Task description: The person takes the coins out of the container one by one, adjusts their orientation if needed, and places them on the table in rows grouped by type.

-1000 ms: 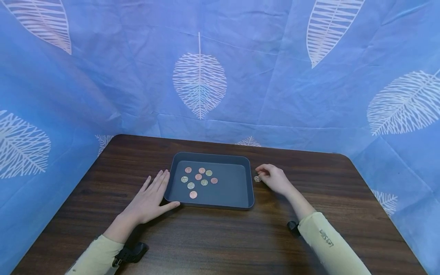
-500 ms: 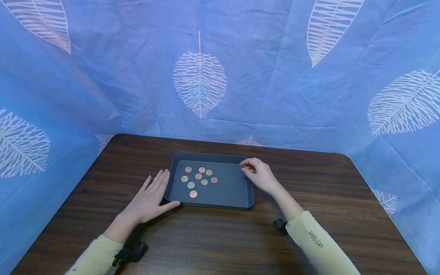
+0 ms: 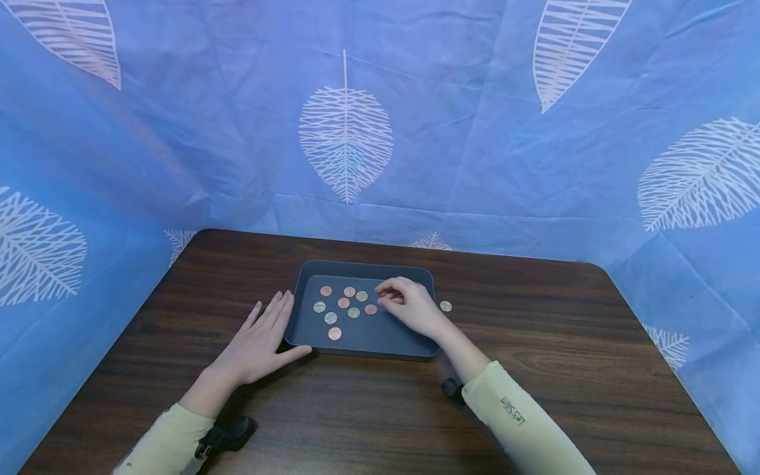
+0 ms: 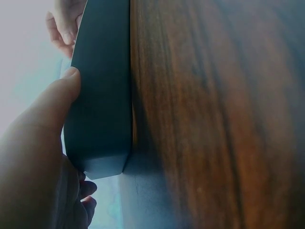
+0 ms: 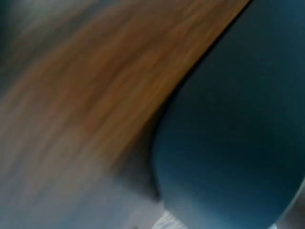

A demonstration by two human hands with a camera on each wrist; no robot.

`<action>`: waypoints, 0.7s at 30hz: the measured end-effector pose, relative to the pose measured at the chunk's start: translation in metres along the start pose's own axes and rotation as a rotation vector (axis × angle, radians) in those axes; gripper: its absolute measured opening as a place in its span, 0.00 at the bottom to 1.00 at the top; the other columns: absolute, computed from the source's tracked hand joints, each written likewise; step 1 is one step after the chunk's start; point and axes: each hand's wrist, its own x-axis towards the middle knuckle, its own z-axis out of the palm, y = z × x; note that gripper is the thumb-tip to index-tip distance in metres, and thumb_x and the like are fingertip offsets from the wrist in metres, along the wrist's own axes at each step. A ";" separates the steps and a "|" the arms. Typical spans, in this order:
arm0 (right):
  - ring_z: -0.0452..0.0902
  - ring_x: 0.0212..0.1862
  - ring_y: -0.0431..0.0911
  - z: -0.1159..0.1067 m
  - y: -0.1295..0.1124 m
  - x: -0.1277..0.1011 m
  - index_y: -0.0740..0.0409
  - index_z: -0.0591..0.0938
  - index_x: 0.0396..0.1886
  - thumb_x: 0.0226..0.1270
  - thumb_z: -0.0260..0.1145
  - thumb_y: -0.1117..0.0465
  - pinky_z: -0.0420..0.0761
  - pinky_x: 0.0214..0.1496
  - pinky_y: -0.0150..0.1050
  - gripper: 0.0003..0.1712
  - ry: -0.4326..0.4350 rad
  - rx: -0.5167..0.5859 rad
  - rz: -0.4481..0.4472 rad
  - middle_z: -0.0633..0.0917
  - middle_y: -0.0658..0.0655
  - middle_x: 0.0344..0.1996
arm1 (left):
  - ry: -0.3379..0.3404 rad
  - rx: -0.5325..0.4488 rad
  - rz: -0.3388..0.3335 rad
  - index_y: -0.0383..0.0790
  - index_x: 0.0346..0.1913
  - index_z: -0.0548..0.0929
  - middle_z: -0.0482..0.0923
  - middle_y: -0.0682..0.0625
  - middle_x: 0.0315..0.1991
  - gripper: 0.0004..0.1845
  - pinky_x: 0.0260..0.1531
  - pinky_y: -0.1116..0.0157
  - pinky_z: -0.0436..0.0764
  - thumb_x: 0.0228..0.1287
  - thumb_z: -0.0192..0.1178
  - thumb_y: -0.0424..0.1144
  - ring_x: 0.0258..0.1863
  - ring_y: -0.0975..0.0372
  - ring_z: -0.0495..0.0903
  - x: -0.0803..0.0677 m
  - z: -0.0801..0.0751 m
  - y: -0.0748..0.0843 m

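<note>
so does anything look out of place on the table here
One thing: a single coin lies on the bare table just right of the tray, while the other coins all sit inside it. The right hand reaches into the tray and the left hand rests against its left side. Nothing looks spilled or damaged.

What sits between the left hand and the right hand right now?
In the head view, the tray's left wall and its floor with eight coins lie between the left hand, flat against the tray's outside, and the right hand over the tray.
</note>
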 end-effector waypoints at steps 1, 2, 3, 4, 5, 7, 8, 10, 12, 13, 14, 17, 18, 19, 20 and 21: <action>0.78 0.42 0.43 0.003 -0.002 0.001 0.63 0.81 0.51 0.68 0.63 0.64 0.80 0.44 0.34 0.14 -0.006 0.006 -0.002 0.80 0.53 0.41 | -0.001 0.001 -0.001 0.34 0.75 0.46 0.44 0.41 0.75 0.58 0.69 0.45 0.42 0.56 0.47 0.75 0.74 0.51 0.42 0.000 0.000 0.000; 0.78 0.42 0.43 0.006 -0.004 0.003 0.62 0.81 0.51 0.68 0.63 0.64 0.80 0.44 0.34 0.14 -0.010 0.009 -0.001 0.80 0.53 0.41 | -0.003 0.002 -0.001 0.34 0.75 0.46 0.44 0.41 0.75 0.58 0.69 0.45 0.42 0.56 0.47 0.75 0.74 0.51 0.42 0.000 0.000 0.000; 0.78 0.41 0.42 0.009 -0.006 0.004 0.62 0.81 0.51 0.68 0.63 0.64 0.80 0.44 0.34 0.14 -0.016 0.014 0.002 0.80 0.53 0.41 | -0.004 0.003 -0.001 0.34 0.75 0.46 0.44 0.41 0.75 0.58 0.69 0.45 0.42 0.56 0.47 0.76 0.74 0.51 0.42 0.000 0.000 0.000; 0.78 0.41 0.42 0.012 -0.008 0.005 0.62 0.81 0.50 0.67 0.64 0.64 0.80 0.43 0.33 0.13 -0.021 0.019 0.002 0.80 0.53 0.41 | -0.005 0.003 -0.002 0.34 0.75 0.46 0.44 0.41 0.75 0.58 0.69 0.45 0.42 0.56 0.46 0.76 0.74 0.51 0.42 0.000 0.000 0.000; 0.79 0.41 0.42 0.014 -0.009 0.006 0.62 0.81 0.50 0.67 0.64 0.64 0.80 0.43 0.33 0.13 -0.026 0.028 0.001 0.80 0.53 0.41 | -0.007 0.003 -0.001 0.35 0.76 0.45 0.44 0.41 0.75 0.58 0.69 0.45 0.42 0.56 0.46 0.76 0.74 0.51 0.42 0.001 0.000 0.000; 0.79 0.41 0.42 0.020 -0.012 0.009 0.62 0.81 0.50 0.66 0.65 0.64 0.80 0.43 0.32 0.14 -0.041 0.053 0.003 0.80 0.54 0.41 | -0.008 0.002 -0.002 0.35 0.76 0.45 0.44 0.41 0.75 0.58 0.69 0.45 0.42 0.56 0.45 0.77 0.74 0.51 0.42 0.001 0.000 0.000; 0.79 0.42 0.42 0.022 -0.014 0.011 0.63 0.81 0.50 0.66 0.65 0.64 0.80 0.43 0.31 0.14 -0.051 0.071 0.001 0.81 0.55 0.42 | -0.007 0.003 -0.003 0.35 0.76 0.45 0.44 0.41 0.75 0.58 0.69 0.45 0.42 0.56 0.45 0.77 0.74 0.51 0.42 0.001 0.000 0.000; 0.79 0.42 0.42 0.028 -0.016 0.014 0.64 0.81 0.51 0.66 0.65 0.64 0.80 0.44 0.30 0.15 -0.073 0.109 0.000 0.81 0.56 0.43 | -0.003 -0.002 -0.002 0.35 0.76 0.45 0.44 0.41 0.75 0.58 0.69 0.45 0.42 0.56 0.46 0.76 0.74 0.51 0.42 0.001 0.000 0.000; 0.80 0.43 0.43 0.033 -0.019 0.017 0.65 0.80 0.53 0.66 0.65 0.65 0.80 0.45 0.30 0.17 -0.097 0.148 -0.005 0.81 0.57 0.44 | 0.005 -0.003 0.001 0.35 0.75 0.46 0.45 0.41 0.75 0.58 0.69 0.44 0.42 0.56 0.46 0.76 0.74 0.50 0.43 0.001 0.000 -0.001; 0.80 0.44 0.43 0.036 -0.021 0.019 0.65 0.80 0.53 0.66 0.65 0.65 0.80 0.45 0.30 0.16 -0.109 0.165 -0.010 0.81 0.58 0.45 | 0.009 -0.003 0.002 0.34 0.75 0.46 0.45 0.41 0.75 0.58 0.69 0.44 0.43 0.56 0.46 0.76 0.74 0.51 0.43 0.001 0.000 -0.001; 0.80 0.44 0.43 0.038 -0.023 0.020 0.65 0.80 0.52 0.66 0.65 0.65 0.80 0.45 0.30 0.16 -0.121 0.174 -0.014 0.81 0.58 0.45 | 0.012 -0.005 0.003 0.34 0.75 0.47 0.45 0.41 0.75 0.57 0.69 0.44 0.43 0.57 0.47 0.75 0.74 0.51 0.43 0.001 0.000 -0.001; 0.79 0.44 0.43 0.045 -0.026 0.024 0.65 0.80 0.51 0.66 0.65 0.65 0.79 0.46 0.30 0.15 -0.152 0.171 -0.034 0.81 0.59 0.45 | 0.015 -0.005 0.009 0.34 0.75 0.47 0.45 0.40 0.75 0.57 0.69 0.44 0.43 0.57 0.47 0.75 0.74 0.50 0.43 0.001 0.000 -0.002; 0.79 0.44 0.43 0.047 -0.027 0.024 0.65 0.80 0.50 0.66 0.65 0.65 0.79 0.46 0.30 0.15 -0.158 0.158 -0.041 0.81 0.59 0.44 | 0.013 -0.005 0.008 0.34 0.75 0.47 0.45 0.41 0.75 0.57 0.69 0.44 0.43 0.57 0.47 0.75 0.74 0.51 0.43 0.001 0.001 -0.002; 0.79 0.43 0.42 0.048 -0.027 0.025 0.65 0.81 0.49 0.65 0.66 0.65 0.79 0.46 0.30 0.14 -0.165 0.145 -0.046 0.81 0.58 0.44 | 0.011 -0.004 0.008 0.34 0.75 0.47 0.45 0.41 0.75 0.57 0.69 0.44 0.43 0.57 0.47 0.75 0.74 0.51 0.43 0.001 0.000 -0.002; 0.78 0.43 0.42 0.050 -0.027 0.026 0.65 0.81 0.49 0.65 0.66 0.65 0.79 0.46 0.30 0.14 -0.168 0.132 -0.051 0.81 0.58 0.44 | 0.010 -0.003 0.010 0.34 0.75 0.47 0.45 0.41 0.75 0.57 0.69 0.44 0.43 0.57 0.46 0.75 0.74 0.51 0.43 0.001 0.000 -0.002; 0.78 0.42 0.42 0.052 -0.027 0.026 0.65 0.81 0.48 0.64 0.66 0.65 0.79 0.45 0.29 0.14 -0.171 0.119 -0.056 0.81 0.58 0.43 | 0.010 -0.001 0.014 0.33 0.75 0.47 0.45 0.40 0.75 0.57 0.68 0.44 0.43 0.57 0.46 0.75 0.74 0.50 0.43 0.001 0.000 -0.002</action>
